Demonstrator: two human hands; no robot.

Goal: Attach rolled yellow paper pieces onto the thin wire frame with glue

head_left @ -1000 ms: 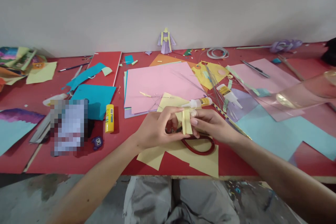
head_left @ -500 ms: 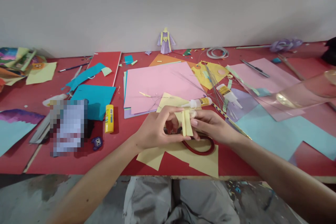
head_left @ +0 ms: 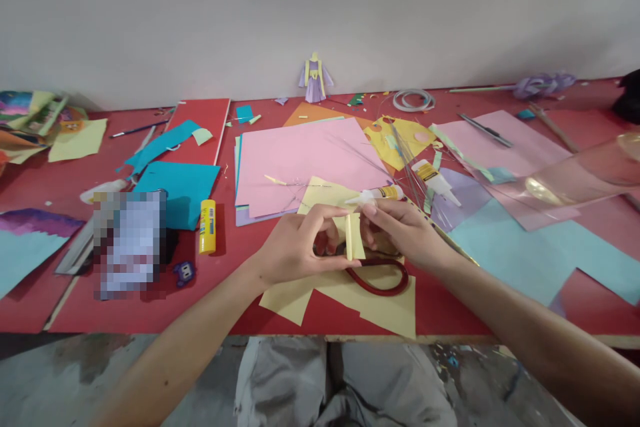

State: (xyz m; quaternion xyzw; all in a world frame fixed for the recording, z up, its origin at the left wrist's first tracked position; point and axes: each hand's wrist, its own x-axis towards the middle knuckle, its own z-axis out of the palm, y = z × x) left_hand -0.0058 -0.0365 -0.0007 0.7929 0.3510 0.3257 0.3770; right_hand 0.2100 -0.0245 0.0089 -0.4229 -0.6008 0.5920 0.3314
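Note:
A small piece of pale yellow paper (head_left: 356,237), folded or rolled along its left side, is held upright between the thumb and fingertips of my left hand (head_left: 305,243). My right hand (head_left: 403,230) is closed at the paper's upper right edge, thumb above and fingers curled partly behind it. Under my hands lie scissors with a dark red handle (head_left: 383,290), their blades hidden. They rest on larger pale yellow paper sheets (head_left: 390,313). A small glue bottle (head_left: 387,193) lies just beyond my right fingers.
Pink sheets (head_left: 300,153) lie behind my hands. A yellow glue stick (head_left: 207,227) stands to the left, near teal paper (head_left: 180,187). A second glue bottle (head_left: 435,180), a cutter (head_left: 485,129) and a clear bottle (head_left: 585,177) are rightward. A paper doll (head_left: 315,80) leans against the wall.
My right thumb has moved from the paper's face up to its top right corner. The paper has turned slightly, and its folded side shows more. My left hand has hardly moved.

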